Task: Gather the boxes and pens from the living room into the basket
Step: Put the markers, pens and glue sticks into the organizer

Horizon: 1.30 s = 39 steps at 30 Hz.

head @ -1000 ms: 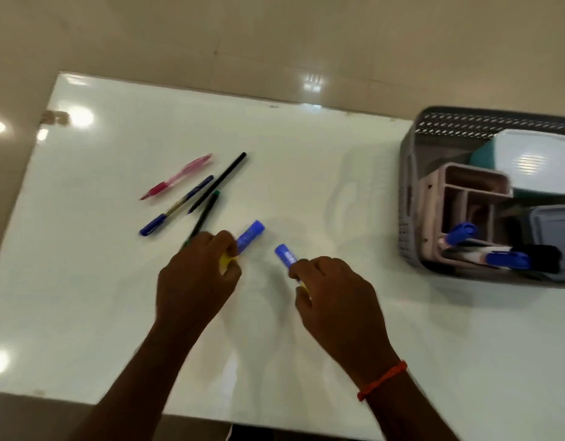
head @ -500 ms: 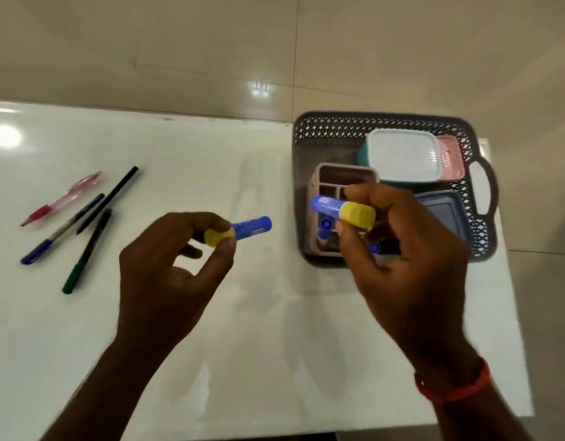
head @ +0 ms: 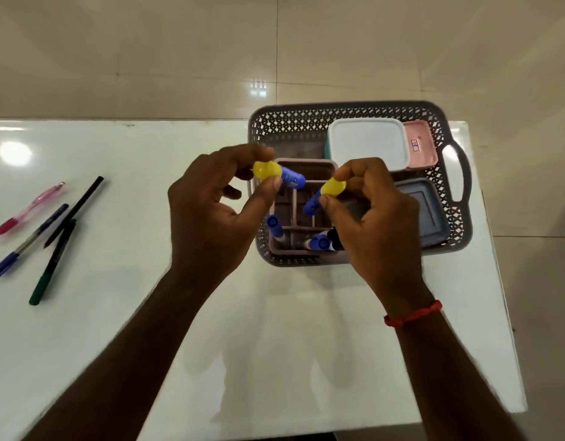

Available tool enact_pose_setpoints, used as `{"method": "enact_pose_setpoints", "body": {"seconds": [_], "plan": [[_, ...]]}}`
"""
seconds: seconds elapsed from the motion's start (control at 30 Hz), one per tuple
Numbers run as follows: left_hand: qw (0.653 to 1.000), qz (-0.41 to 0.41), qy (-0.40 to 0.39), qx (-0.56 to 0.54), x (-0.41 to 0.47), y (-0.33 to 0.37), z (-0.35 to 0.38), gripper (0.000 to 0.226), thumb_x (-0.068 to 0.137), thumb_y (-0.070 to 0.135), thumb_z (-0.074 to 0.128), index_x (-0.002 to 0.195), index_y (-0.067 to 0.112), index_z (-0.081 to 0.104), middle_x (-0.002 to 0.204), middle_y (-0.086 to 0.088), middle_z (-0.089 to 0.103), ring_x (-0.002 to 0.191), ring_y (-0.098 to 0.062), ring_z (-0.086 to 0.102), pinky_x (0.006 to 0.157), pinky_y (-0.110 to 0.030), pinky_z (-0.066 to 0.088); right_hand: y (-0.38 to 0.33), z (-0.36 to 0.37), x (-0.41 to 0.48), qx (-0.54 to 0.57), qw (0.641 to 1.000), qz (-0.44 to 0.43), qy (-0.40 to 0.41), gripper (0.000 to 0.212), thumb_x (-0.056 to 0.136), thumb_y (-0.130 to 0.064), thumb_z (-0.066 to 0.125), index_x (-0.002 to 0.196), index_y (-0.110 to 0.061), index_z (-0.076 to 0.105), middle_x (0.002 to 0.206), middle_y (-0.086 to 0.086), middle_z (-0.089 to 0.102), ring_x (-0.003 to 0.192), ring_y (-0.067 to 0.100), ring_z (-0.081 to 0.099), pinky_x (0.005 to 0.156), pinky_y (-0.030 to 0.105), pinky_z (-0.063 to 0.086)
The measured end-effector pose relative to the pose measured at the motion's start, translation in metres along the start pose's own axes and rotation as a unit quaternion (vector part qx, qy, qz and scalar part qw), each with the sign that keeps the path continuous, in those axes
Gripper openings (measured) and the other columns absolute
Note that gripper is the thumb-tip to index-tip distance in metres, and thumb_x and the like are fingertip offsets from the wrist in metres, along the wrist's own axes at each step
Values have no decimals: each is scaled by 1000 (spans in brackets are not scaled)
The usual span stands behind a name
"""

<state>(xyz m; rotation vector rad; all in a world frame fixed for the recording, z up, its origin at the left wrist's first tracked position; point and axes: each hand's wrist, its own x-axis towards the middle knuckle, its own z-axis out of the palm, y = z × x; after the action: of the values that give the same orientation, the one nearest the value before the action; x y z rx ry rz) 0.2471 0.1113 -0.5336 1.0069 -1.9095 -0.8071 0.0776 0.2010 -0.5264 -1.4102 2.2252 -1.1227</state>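
Above the basket (head: 294, 125), the left hand (head: 208, 218) pinches one yellow-capped pen (head: 290, 179), the right hand (head: 373, 230) a second pen (head: 325, 194), both grips closed on the caps; best lowered upright, singly, into free slots of the organizer (head: 306, 164).

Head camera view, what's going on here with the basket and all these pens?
A person's left hand pinches a yellow-capped blue marker by its cap above the grey basket. The right hand tilts a second marker down towards the pink organizer inside it. Three lidded boxes already sit in the basket. Four pens lie on the white table to the left.
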Motion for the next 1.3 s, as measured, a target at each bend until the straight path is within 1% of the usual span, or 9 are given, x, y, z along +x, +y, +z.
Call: {"method": "enact_pose_setpoints", "body": {"seconds": [0.2, 0.33, 0.43, 0.57, 0.73, 0.9, 1.03, 1.17, 1.3], "plan": [[1000, -15, -17, 14, 6, 1, 25, 30, 86, 23, 78, 102, 27, 52, 92, 4, 69, 85, -14, 68, 61, -39, 55, 8, 9, -5, 29, 999, 37, -16, 19, 89, -24, 70, 103, -20, 59, 92, -8, 71, 86, 5, 69, 69, 29, 62], [999, -15, -30, 14, 8, 0, 35, 23, 88, 26, 76, 101, 18, 59, 94, 3, 70, 84, -15, 68, 63, -43, 56, 9, 12, -9, 66, 995, 63, -28, 14, 88, -21, 71, 99, -19, 62, 88, -14, 68, 83, 0, 68, 71, 18, 59], [999, -6, -31, 14, 10, 3, 41, 22, 88, 25, 76, 104, 15, 63, 97, 4, 72, 84, -15, 68, 67, -44, 58, 11, 12, -13, 44, 995, 64, -62, 12, 90, -27, 69, 100, -21, 64, 87, -17, 64, 76, -2, 65, 68, 11, 55], [1000, -5, -14, 3, 13, 4, 45, 20, 89, 22, 76, 102, 12, 66, 96, 3, 73, 84, -12, 69, 67, -37, 58, 13, 12, -20, 53, 990, 80, -107, 20, 92, -38, 63, 101, -20, 68, 86, -13, 68, 71, -8, 60, 66, 5, 50], [995, -15, -81, 49, 12, 0, 46, 16, 89, 23, 75, 100, 15, 67, 95, 5, 72, 86, -11, 68, 70, -38, 57, 14, 9, -27, 85, 992, 66, -66, 18, 93, -36, 62, 98, -19, 67, 79, -27, 57, 76, -16, 61, 64, 1, 47], [984, -44, -140, 96, 21, -3, 43, 14, 89, 36, 71, 96, 25, 72, 87, 16, 69, 80, 10, 58, 70, -5, 38, 15, 7, -33, 61, 997, 47, -28, 16, 92, -35, 63, 94, -20, 69, 79, -19, 61, 78, -3, 63, 65, 6, 49], [984, -33, -149, 89, 20, -2, 34, 19, 93, 35, 65, 97, 20, 76, 87, 13, 67, 86, 25, 52, 77, 4, 35, 12, 3, -34, 50, 998, 39, 0, 25, 92, -39, 59, 93, -17, 70, 79, -13, 63, 77, 3, 62, 67, 12, 50], [984, -51, -131, 114, 8, -6, 17, 23, 92, 41, 63, 99, 22, 74, 97, 12, 69, 91, 6, 49, 77, -8, 35, 3, 1, -33, 32, 999, 22, 38, 24, 93, -36, 60, 92, -14, 70, 78, -12, 62, 76, 5, 61, 66, 26, 54], [980, -52, -141, 129, -10, -11, -8, 23, 91, 40, 65, 106, 23, 73, 104, 14, 69, 101, -7, 56, 85, -21, 40, -13, 4, -32, -17, 996, -63, 63, 17, 92, -25, 67, 89, -9, 71, 81, -2, 67, 81, 8, 57, 70, 37, 50]]}}
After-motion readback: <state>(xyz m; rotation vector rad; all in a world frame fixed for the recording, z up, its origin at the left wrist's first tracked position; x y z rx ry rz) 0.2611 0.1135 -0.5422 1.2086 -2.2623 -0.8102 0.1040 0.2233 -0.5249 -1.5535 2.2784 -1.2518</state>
